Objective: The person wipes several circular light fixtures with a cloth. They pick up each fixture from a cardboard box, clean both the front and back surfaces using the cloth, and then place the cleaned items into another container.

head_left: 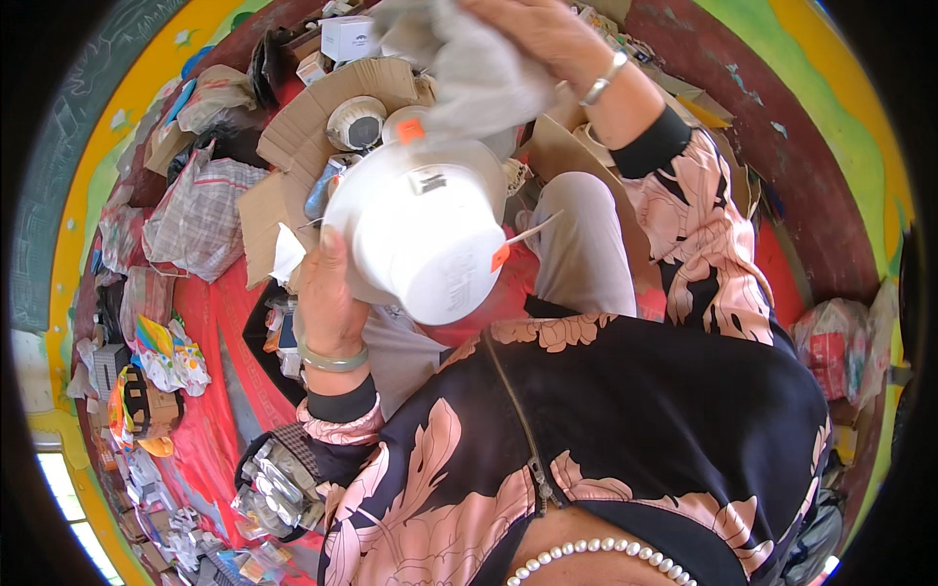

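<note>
My left hand (332, 293) grips the rim of a white, round downlight (430, 244) with a wide flange, orange tabs and a short pale wire sticking out on the right. Its back faces up toward me, and its outline is a little blurred. Above it, my right hand (532, 34) is closed on a grey cloth (479, 83) that is smeared by motion. The cloth hangs over the far edge of the downlight; I cannot tell whether they touch. Beyond them an open cardboard box (278, 146) contains another white round light (357, 124) with a dark centre.
On the right, next to my knee, stands another open cardboard box (562, 156). Checked bags (205, 210) lie at the left. Red sheeting (210, 332) covers the floor, with loose packages (171, 356) and a container of clear parts (280, 483) on it.
</note>
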The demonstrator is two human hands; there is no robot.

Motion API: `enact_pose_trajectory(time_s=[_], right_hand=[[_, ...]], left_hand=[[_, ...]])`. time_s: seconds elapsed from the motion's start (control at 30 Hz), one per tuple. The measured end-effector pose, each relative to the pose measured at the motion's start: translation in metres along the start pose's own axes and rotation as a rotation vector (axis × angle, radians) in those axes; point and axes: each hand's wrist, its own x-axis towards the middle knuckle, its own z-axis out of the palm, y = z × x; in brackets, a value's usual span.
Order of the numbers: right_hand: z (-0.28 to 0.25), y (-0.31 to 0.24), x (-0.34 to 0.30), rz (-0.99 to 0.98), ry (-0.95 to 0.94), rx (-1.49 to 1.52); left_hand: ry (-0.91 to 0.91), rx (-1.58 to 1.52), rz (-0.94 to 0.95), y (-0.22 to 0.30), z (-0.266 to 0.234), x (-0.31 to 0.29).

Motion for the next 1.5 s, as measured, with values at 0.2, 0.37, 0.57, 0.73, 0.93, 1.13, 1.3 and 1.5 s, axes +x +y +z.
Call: enact_pose_trajectory(time_s=[0.2, 0.37, 0.57, 0.73, 0.93, 1.13, 1.3, 1.5], right_hand=[[-0.01, 0.031, -0.032, 0.098, 0.049, -0.185], [0.041, 0.016, -0.046, -0.093, -0.379, -0.349], [0.049, 0.022, -0.044, -0.155, -0.309, -0.428], [0.053, 0.009, -0.048, -0.06, -0.246, -0.424], [0.031, 0.019, -0.045, -0.112, -0.333, -0.419], [0.008, 0.023, -0.058, -0.269, -0.069, -0.403], [0.023, -0.001, -0.068, -0.628, -0.171, -0.631], [0.032, 0.002, -0.066, -0.754, -0.236, -0.712]], left_hand=[[0.099, -0.151, 0.023, 0.002, -0.007, -0.004], [0.033, -0.161, 0.011, -0.001, 0.0, -0.005], [0.067, -0.12, -0.016, -0.006, 0.001, -0.008], [0.089, -0.135, 0.06, -0.004, 0.012, -0.013], [0.122, -0.143, 0.046, -0.007, 0.005, -0.014], [0.192, -0.19, 0.05, -0.002, -0.008, -0.017], [0.201, -0.232, 0.083, 0.005, -0.006, -0.014], [0.116, -0.145, 0.052, 0.003, -0.008, -0.017]])
